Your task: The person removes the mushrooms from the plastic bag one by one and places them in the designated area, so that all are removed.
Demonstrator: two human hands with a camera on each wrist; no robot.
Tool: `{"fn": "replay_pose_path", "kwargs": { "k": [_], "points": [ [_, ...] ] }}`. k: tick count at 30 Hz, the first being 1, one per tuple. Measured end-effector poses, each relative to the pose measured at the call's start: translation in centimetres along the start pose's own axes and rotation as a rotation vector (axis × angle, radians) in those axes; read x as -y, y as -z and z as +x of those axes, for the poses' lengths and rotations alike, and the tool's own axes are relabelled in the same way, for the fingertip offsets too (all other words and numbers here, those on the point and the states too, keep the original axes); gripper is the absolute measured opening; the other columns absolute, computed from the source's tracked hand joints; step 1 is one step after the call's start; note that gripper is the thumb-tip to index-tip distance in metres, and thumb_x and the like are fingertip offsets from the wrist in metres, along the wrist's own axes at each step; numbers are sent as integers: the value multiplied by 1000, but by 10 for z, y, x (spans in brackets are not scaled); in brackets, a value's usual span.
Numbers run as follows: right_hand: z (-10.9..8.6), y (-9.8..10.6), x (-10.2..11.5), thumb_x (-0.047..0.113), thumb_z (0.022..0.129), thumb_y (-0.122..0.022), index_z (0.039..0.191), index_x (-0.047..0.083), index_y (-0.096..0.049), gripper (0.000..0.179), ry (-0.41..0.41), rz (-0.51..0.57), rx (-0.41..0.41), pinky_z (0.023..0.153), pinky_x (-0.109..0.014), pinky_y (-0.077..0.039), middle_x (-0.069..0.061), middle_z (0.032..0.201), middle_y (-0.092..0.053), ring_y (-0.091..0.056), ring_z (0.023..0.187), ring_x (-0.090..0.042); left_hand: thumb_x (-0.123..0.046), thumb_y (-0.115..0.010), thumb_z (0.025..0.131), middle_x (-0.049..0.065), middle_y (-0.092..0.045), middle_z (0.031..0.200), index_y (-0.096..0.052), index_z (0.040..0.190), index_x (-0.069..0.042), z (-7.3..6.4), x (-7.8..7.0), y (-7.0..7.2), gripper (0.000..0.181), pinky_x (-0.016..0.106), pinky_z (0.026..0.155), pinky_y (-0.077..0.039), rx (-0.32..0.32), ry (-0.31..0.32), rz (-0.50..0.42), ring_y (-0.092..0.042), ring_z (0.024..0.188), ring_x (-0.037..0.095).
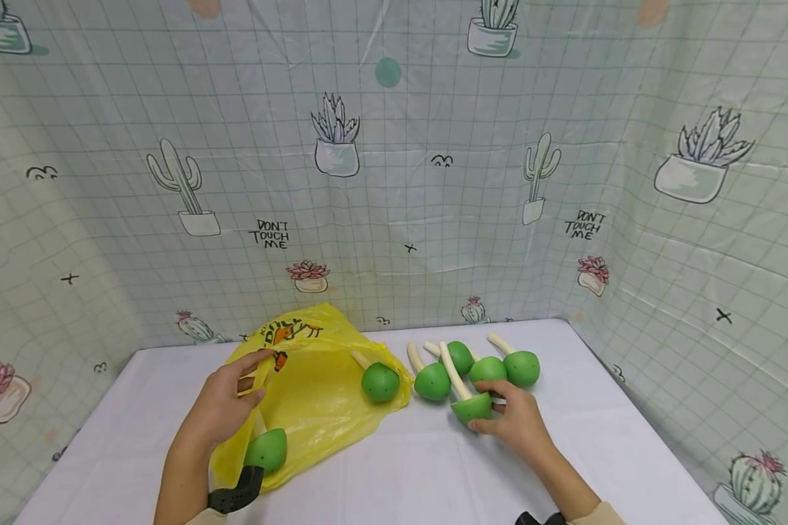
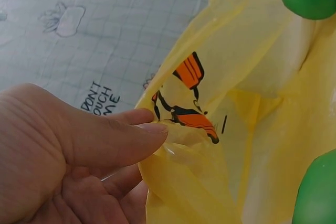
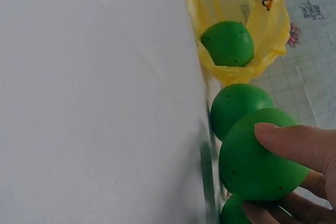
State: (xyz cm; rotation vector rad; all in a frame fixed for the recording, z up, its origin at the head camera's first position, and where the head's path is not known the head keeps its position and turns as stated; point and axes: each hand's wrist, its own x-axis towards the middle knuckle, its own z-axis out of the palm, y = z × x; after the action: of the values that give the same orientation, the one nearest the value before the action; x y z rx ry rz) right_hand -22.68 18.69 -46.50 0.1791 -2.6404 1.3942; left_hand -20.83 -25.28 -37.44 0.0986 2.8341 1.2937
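Two green-domed mushrooms (image 1: 380, 382) seem inside the yellow plastic bag (image 1: 328, 412) pinched by the left hand (image 1: 225, 397); one (image 1: 471, 410) is gripped by the right hand (image 1: 516, 417), four (image 1: 432, 382) left toward the desk's (image 1: 381, 485) far edge

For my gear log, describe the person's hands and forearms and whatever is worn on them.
The left hand and right hand are gloveless, with no rings showing. A curved black wrist piece sits at the left wrist; another black piece shows, cut off, by the right. Beige sleeve ends appear at both forearms.
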Motion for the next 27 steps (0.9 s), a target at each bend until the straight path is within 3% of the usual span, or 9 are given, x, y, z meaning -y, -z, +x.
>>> {"fn": "replay_pose_path", "kwargs": {
  "k": [12,20,27],
  "points": [
    [-4,-6,-10,-3,64,-98,120,-1,-73,61,-19,-35,21,94,-41,-61,-19,127,-69,-65,120,-45,10,-63,99,33,-34,162,-43,159,-5,-2,1,-1,65,58,104,-54,5,7,-6,-47,138,57],
    [-6,-2,-10,-3,65,-97,121,-1,-72,62,-25,-16,22,89,-41,-63,-26,129,-67,-71,109,-45,10,-63,99,33,-34,161,-44,159,-5,-1,1,0,65,58,104,-53,0,-15,-5,-46,138,57],
    [-3,3,-4,-5,71,-94,122,-5,-71,56,15,12,-3,93,-36,-62,-21,125,-70,-68,118,-42,10,-64,98,32,-37,160,-44,159,-4,-1,0,1,65,60,104,-53,-11,-12,11,-48,137,56]
  ]
}}
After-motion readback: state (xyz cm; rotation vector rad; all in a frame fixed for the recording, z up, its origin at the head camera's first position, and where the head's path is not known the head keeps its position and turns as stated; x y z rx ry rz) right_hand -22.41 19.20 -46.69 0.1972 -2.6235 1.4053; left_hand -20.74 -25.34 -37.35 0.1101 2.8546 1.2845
